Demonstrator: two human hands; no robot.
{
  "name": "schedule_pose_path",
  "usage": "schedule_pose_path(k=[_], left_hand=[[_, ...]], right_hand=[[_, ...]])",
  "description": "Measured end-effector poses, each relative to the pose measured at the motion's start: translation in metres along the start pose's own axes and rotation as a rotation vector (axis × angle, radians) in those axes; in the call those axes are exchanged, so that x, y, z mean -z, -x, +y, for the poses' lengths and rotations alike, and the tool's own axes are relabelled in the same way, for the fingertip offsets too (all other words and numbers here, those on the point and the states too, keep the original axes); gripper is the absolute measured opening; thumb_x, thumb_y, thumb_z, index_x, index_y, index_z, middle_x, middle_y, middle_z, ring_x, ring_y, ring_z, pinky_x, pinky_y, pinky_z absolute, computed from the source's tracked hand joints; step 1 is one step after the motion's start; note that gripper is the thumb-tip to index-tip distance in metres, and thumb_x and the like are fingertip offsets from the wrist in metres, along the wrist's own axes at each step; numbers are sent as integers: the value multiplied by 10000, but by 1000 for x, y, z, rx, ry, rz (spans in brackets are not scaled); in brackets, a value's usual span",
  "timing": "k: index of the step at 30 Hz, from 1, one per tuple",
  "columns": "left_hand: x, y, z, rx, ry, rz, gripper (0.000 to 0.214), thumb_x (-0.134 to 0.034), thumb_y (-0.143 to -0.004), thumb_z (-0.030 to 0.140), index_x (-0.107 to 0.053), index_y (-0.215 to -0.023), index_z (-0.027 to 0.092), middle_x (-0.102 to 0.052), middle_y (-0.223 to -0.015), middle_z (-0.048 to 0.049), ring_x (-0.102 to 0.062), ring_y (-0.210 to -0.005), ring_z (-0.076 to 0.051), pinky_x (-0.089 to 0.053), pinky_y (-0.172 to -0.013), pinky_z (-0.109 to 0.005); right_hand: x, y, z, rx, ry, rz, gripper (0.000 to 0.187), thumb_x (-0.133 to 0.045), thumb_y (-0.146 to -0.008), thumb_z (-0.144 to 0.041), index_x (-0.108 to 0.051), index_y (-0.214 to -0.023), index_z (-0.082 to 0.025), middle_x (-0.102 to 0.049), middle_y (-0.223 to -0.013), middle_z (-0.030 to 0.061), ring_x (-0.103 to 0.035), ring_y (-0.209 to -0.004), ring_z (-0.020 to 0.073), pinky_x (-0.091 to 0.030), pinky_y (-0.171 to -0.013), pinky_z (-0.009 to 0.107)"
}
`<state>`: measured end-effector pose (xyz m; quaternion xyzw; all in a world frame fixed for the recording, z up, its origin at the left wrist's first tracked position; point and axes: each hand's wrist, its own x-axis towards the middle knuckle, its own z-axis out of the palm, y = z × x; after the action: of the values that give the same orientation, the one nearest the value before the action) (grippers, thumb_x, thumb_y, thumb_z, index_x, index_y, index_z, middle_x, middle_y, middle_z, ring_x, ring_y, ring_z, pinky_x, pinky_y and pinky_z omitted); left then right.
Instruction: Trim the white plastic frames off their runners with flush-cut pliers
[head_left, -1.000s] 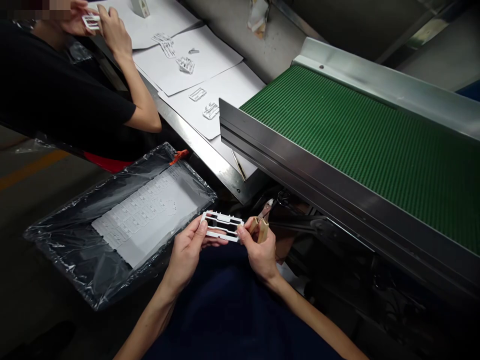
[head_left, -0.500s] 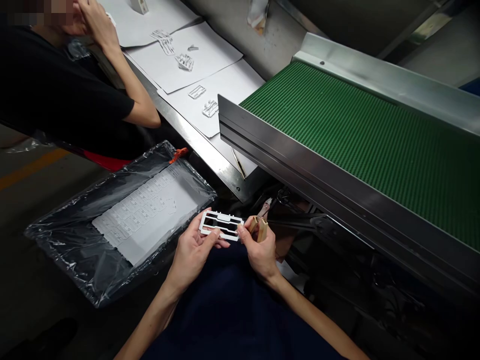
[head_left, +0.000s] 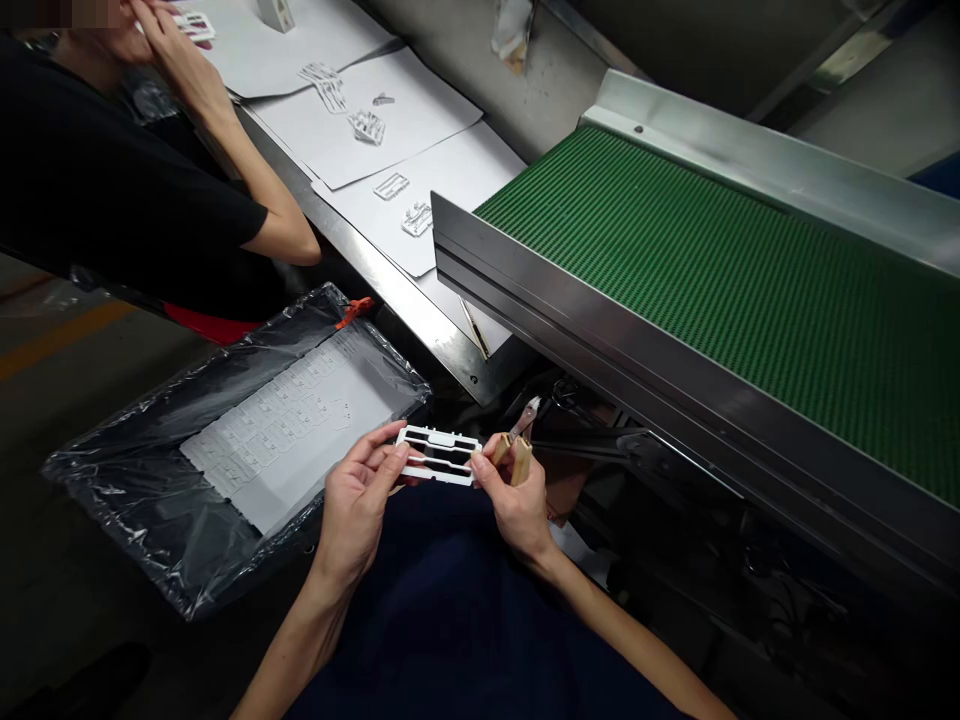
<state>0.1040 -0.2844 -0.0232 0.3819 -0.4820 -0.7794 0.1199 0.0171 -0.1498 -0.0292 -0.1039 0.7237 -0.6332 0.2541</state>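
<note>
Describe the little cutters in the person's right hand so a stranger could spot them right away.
Find the long green conveyor belt and follow its steel side down to the person's right hand beneath it. That hand grips small side cutters with tan handles and bare metal tips. The white plastic frame beside them sits in the left hand instead.

Dim, even light, dark corners, soft glare along the steel conveyor rail

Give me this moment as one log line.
Left hand: holds white plastic frame | Right hand: holds cutters, touching frame end | Beside: white sheet in plastic wrap
</note>
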Motion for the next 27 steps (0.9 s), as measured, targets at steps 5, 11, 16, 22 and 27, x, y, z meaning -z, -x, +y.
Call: schedule_pose_path(k=[5,11,16,22,27], left_hand=[[11,2,6,4,29,16,167,-667,-779,282,-628,-882,157,-680,-809,-31,-610,-710,-134,-489,-637,-210],[23,1,13,33,-99,-73,166,-649,-793,301,-645,-865,152,-679,-797,-33,-611,-718,-139,-499,-639,-207],[23,1,19,-89,-349,-60,163,-627,-811,319,-603,-784,160,-639,-685,5,-573,-611,-95,-473,-599,-170],[23,3,19,-43,-301,-109,240,-597,-829,350,-577,-963,152,-643,-733,-13,-588,-645,-118,-485,-617,-208],[23,0,16,-25,-285,-101,206,-628,-805,339,-601,-863,144,-648,-724,-21,-578,-606,-120,-474,-588,-221]], right_hand=[[1,-1,2,6,-34,-47,106,-565,-826,-265,-499,-798,-187,-534,-688,-20,-499,-627,113,-415,-622,255],[3,0,7,-21,-5,-20,106,-572,-826,-276,-509,-830,-191,-539,-708,-16,-503,-643,116,-412,-635,261],[3,-1,8,-25,-18,-44,111,-578,-825,-274,-508,-817,-188,-535,-697,-21,-497,-637,109,-407,-637,254],[4,-3,11,-90,-95,-66,138,-601,-807,-284,-508,-811,-182,-527,-680,-24,-491,-618,106,-400,-611,247],[5,-2,12,-104,-78,-78,149,-610,-798,-287,-505,-804,-181,-537,-692,-17,-495,-620,109,-398,-613,251]])
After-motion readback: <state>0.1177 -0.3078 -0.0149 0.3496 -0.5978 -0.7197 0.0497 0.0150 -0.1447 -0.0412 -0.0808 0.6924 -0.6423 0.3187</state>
